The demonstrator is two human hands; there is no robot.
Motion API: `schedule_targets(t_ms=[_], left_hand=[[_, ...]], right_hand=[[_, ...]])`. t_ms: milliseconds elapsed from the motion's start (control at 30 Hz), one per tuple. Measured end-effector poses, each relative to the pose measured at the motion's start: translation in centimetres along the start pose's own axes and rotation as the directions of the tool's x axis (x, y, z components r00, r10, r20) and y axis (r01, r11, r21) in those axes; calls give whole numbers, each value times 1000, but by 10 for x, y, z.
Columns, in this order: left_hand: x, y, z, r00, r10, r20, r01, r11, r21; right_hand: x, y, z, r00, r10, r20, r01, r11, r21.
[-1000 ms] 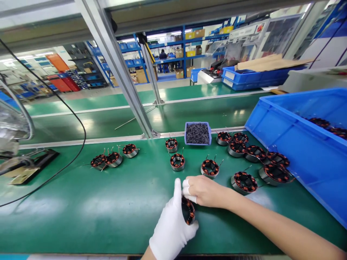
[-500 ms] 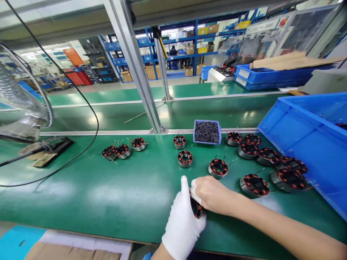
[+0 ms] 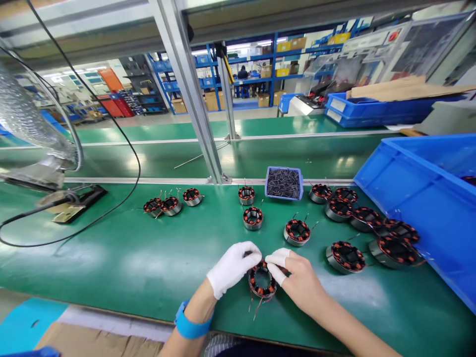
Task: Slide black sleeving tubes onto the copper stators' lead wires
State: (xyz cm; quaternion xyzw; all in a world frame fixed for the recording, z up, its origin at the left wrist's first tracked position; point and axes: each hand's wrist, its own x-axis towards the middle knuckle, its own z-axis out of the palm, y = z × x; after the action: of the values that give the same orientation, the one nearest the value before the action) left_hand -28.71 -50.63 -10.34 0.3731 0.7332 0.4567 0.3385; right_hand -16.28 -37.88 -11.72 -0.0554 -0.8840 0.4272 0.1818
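A motor stator [image 3: 262, 281], a ring with copper windings and black insulation, is at the front of the green bench with its wire leads pointing toward me. My left hand [image 3: 234, 267], in a white glove, has its thumb and fingers closed at the ring's far left rim. At the far right rim, my right hand [image 3: 293, 277], with white finger cots, pinches the ring's edge; the exact contact is partly hidden by the fingers. Just beyond my right hand stands another stator [image 3: 297, 232], its leads pointing up.
A small tray [image 3: 283, 183] of short black tubes is at the back, near two stators. Several more stators [image 3: 339, 209] stand beside a large blue bin [image 3: 420, 173] on the right. Three stators [image 3: 171, 206] sit at left, near a black cable [image 3: 138, 168].
The stator has gone from tilted in my left hand to face-up, leads toward me. My left hand has shifted from its near side to the far left rim; my right hand is now at its right.
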Motion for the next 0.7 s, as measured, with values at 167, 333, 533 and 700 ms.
schedule_targets(t_ms=[167,333,533,700], left_hand=[[-4,5,7,998,12,-60,-8,997,71],[-14,16,10,973,210,-99,-149,893,425],[-17,14,8,961,269,67,-272,864,425],[-18,5,17,986,-64,-154,33,980,-195]], right_hand=[[4,0,7,999,-33,-39,32,999,-29],[2,1,8,999,-25,-46,23,999,-35],[0,0,7,1000,-8,-8,8,1000,-6],[0,1,6,1000,-29,-13,29,999,21]])
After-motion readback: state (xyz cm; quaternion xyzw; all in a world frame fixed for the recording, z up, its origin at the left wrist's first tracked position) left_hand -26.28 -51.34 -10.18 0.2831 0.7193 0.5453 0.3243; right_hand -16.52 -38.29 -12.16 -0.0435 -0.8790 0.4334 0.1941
